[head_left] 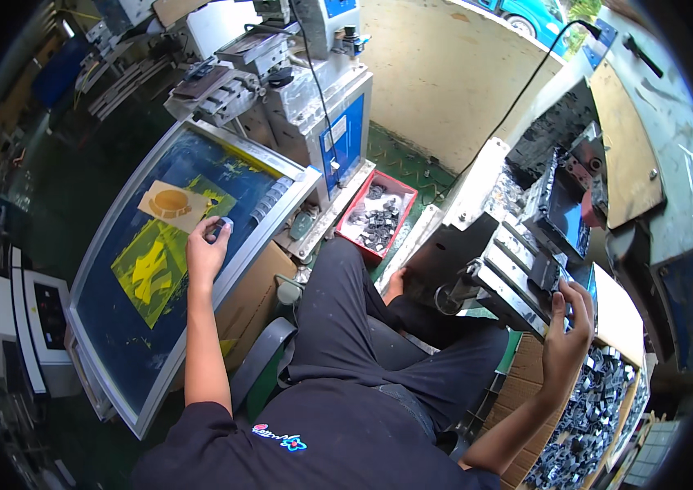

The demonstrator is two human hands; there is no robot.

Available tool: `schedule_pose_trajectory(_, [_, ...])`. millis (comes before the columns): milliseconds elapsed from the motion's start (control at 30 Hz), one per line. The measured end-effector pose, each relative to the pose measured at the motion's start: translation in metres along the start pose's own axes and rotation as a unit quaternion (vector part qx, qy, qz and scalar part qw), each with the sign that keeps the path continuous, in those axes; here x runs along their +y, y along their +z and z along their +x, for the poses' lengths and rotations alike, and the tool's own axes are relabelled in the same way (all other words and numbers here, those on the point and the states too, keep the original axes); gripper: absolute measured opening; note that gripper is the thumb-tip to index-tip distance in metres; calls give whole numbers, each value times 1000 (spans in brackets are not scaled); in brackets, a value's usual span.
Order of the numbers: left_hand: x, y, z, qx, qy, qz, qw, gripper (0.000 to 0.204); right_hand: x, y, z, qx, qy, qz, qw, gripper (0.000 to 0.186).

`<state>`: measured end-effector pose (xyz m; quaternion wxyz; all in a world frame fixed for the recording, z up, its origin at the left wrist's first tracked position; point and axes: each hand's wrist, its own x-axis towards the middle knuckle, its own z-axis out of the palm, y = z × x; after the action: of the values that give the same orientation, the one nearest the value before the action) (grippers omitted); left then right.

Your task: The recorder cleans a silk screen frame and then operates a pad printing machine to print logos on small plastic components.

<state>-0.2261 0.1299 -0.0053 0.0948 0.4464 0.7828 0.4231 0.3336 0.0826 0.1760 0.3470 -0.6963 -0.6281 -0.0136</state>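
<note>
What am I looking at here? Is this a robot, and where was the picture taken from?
There is no robot here: these are a person's two bare hands. The one picture comes from a wide, curved lens worn on the head and looking down, so straight edges bend toward the rim.

The left hand seems to pinch a small part above a framed blue sheet, which has a yellow patch and a tan card on it. The right hand is at a metal holder, beside a dark piece; I can't tell whether it grasps that.

Ahead sits a red tray of small, mostly dark pieces. At the right, a cardboard box holds many more.
</note>
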Motion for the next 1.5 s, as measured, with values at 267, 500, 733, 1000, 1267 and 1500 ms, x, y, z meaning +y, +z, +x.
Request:
schedule_pose_trajectory(267, [-28,18,3,-61,-6,13,998,37,20,12,-22,23,-4,51,998,34])
schedule_pose_trajectory(500, [-18,40,16,-113,-73,-34,990,40,67,-11,-56,62,35,149,986,42])
schedule_pose_trajectory(733, [-23,51,23,-139,-87,-79,983,42,89,-31,-82,88,110,118,983,51])
schedule_pose_trajectory(1000, [-26,54,19,-129,-90,-114,981,37,111,-51,-98,122,183,150,964,51])
schedule_pose_trajectory(1267, [-31,58,20,-135,-69,-117,982,34,147,-85,-125,176,236,40,955,52])
schedule_pose_trajectory(1500, [-25,56,20,-141,-96,-123,978,32,159,-98,-141,165,242,-1,956,51])
